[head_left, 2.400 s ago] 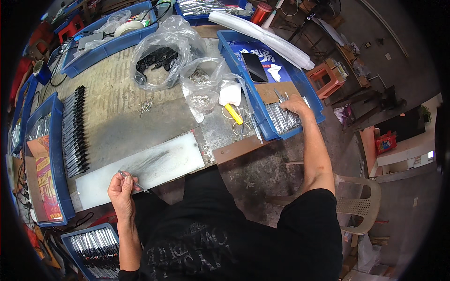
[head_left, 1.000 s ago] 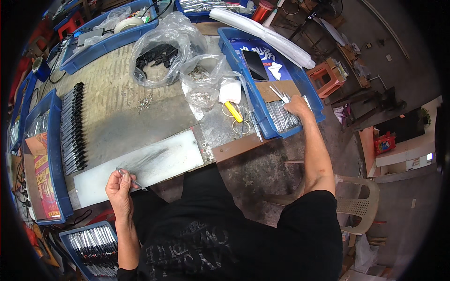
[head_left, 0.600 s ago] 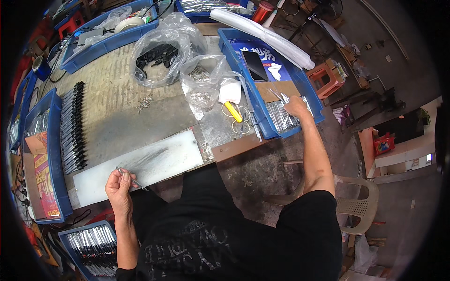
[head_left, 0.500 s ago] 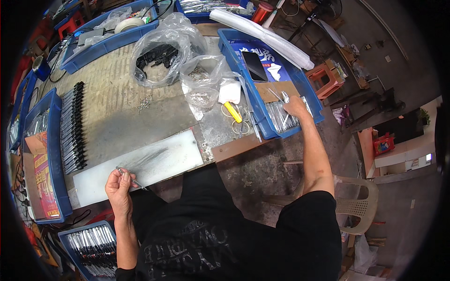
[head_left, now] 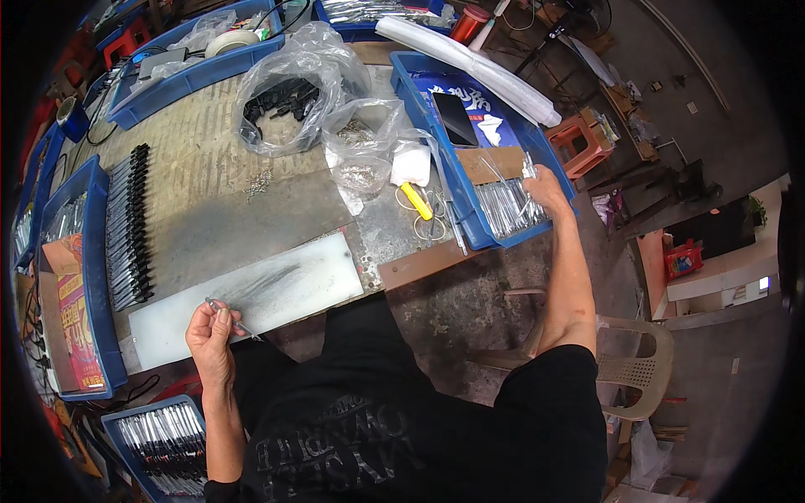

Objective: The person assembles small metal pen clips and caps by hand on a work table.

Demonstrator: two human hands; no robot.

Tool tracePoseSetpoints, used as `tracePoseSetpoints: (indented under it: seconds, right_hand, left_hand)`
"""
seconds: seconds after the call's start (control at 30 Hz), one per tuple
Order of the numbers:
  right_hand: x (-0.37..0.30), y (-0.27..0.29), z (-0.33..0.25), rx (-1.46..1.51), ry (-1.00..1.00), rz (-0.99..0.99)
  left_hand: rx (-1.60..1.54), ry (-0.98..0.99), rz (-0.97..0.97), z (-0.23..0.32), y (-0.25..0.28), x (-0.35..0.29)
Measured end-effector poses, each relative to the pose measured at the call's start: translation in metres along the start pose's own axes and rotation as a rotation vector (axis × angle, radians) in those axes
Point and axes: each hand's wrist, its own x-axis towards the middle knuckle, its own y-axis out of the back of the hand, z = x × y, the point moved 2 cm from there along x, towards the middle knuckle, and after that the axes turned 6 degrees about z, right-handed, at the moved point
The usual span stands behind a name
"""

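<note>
The left hand (head_left: 211, 335) was over the near edge of the white board (head_left: 310, 267), thumb and fingers closed in a pinch on a slim grey rod (head_left: 238, 325). The rod slanted, its pointed end down toward the right, clear of the person's palm. A dark smudge ran across the board.

The right hand (head_left: 547, 191) was at the right side of the blue tray (head_left: 439, 159), fingers closed around a few clear tubes (head_left: 528, 168) whose ends stuck out past the fingers; how many it had, I cannot tell. Just beside it, more tubes lay side by side in the near part of the tray, next to a piece of cardboard (head_left: 480, 168). Farther up the tray was a black phone (head_left: 454, 119), and a white roll (head_left: 470, 69) leaned across the far right rim.

On the table (head_left: 197, 151), left of the tray, were a yellow handle (head_left: 416, 201), small clear bags (head_left: 362, 126) of metal bits, a larger bag (head_left: 323, 54) with black parts inside, and a loose little pile (head_left: 259, 183) of metal bits. Toward the left edge stood a long row of pens (head_left: 128, 226), their black ends facing right, near another blue tray (head_left: 100, 251)
</note>
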Motion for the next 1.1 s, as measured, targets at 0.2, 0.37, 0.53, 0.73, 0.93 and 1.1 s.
tracePoseSetpoints:
  seconds: [0.2,0.37,0.53,0.73,0.93,1.1]
  right_hand:
    - [0.008,0.013,-0.008,0.163,0.053,0.013]
    - [-0.023,0.016,-0.085,0.334,0.155,-0.099]
    - [-0.063,-0.025,-0.154,0.331,0.295,-0.247]
    - [-0.093,-0.103,-0.189,-0.041,0.451,-0.511]
    - [-0.105,-0.161,-0.190,-0.219,0.636,-0.554]
    - [-0.110,-0.173,-0.192,-0.287,0.750,-0.536]
  left_hand:
    - [-0.006,-0.013,0.010,-0.002,0.003,-0.001]
    - [-0.017,0.002,0.008,0.000,-0.002,-0.002]
    - [-0.032,-0.002,0.000,-0.003,-0.008,-0.001]
    - [-0.055,-0.013,0.009,-0.001,-0.002,-0.003]
    - [-0.040,-0.012,-0.022,-0.002,-0.003,-0.006]
    - [-0.061,-0.010,-0.023,-0.003,-0.002,-0.006]
